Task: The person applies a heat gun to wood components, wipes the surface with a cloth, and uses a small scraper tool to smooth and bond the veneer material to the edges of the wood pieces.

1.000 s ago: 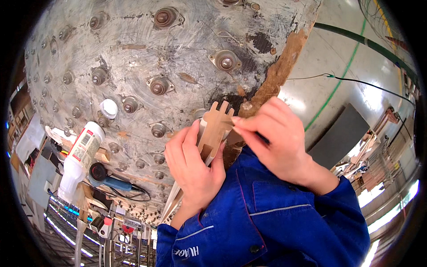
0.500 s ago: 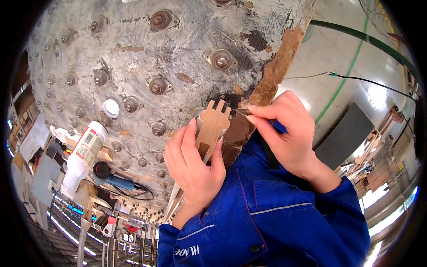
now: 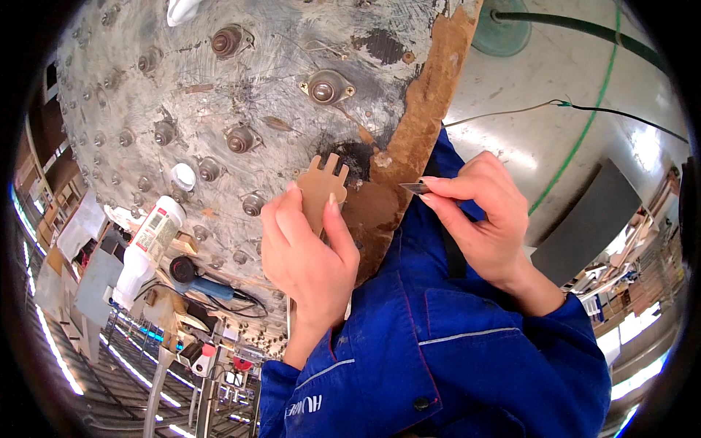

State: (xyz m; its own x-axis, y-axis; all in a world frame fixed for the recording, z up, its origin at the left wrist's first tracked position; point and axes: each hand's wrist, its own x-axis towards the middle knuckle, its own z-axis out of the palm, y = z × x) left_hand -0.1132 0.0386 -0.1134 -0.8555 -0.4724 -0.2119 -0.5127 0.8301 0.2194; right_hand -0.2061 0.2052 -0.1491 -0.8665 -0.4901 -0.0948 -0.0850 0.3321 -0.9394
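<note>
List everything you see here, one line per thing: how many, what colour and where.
Pronged wooden piece: 1, tan, centre
Thin blade-like piece: 1, metallic grey, right of centre
Table: 1, worn grey with brown edge, centre to upper left
Ball rollers: many, brownish metal, across the table
Bottle: 1, mostly white, left
Round cap: 1, white, near the bottle
Power tool: 1, blue and black, lower left
Workshop clutter: uncountable, mixed, lower left
Panel: 1, dark grey, right
Cable: 1, black, upper right
Jacket: 1, blue, bottom
Left hand: 1, bare, holding the wooden piece
Right hand: 1, bare, pinching the blade-like piece
</note>
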